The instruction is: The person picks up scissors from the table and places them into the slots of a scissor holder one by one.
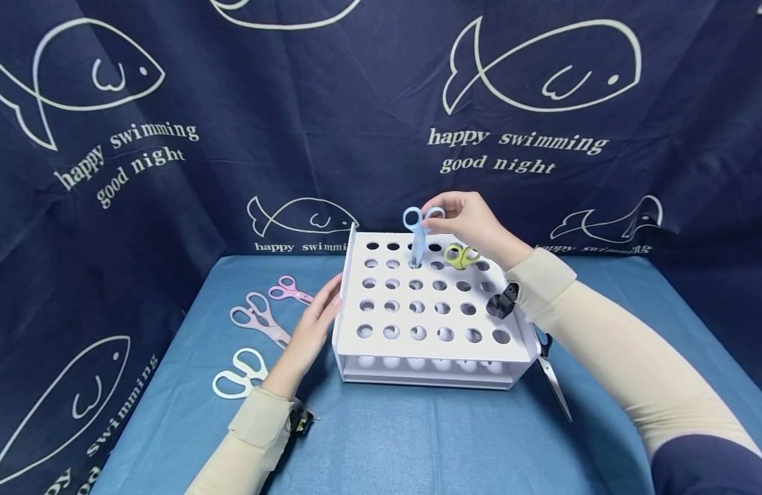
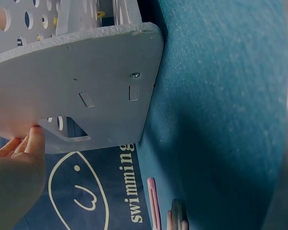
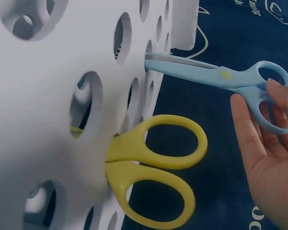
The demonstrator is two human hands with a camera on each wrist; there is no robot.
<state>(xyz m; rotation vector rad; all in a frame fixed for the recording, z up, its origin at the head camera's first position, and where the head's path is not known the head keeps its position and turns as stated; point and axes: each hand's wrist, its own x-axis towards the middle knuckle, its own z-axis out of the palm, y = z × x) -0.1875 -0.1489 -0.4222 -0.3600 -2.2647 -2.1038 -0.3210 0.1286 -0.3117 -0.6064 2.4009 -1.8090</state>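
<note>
Near the back of a white rack [image 1: 381, 352] with rows of round holes, my right hand [image 1: 470, 218] pinches a pair of light blue scissors [image 3: 221, 76] by one handle loop. Their blades point down, with the tips inside a hole. Yellow scissors [image 3: 158, 143] stand in another hole close by, handles up and blades hidden. My left hand [image 1: 312, 322] rests against the rack's left side panel [image 2: 77, 81], its fingertips beside the cutout in the left wrist view.
Left of the rack lie pink scissors [image 1: 289, 289], pale mauve scissors [image 1: 257, 320] and white-handled scissors [image 1: 240, 378], the last partly behind my left forearm. Black-handled scissors [image 1: 555, 385] are at the rack's right side. A dark fish-print curtain [image 1: 381, 124] hangs behind the blue-covered table [image 1: 381, 440].
</note>
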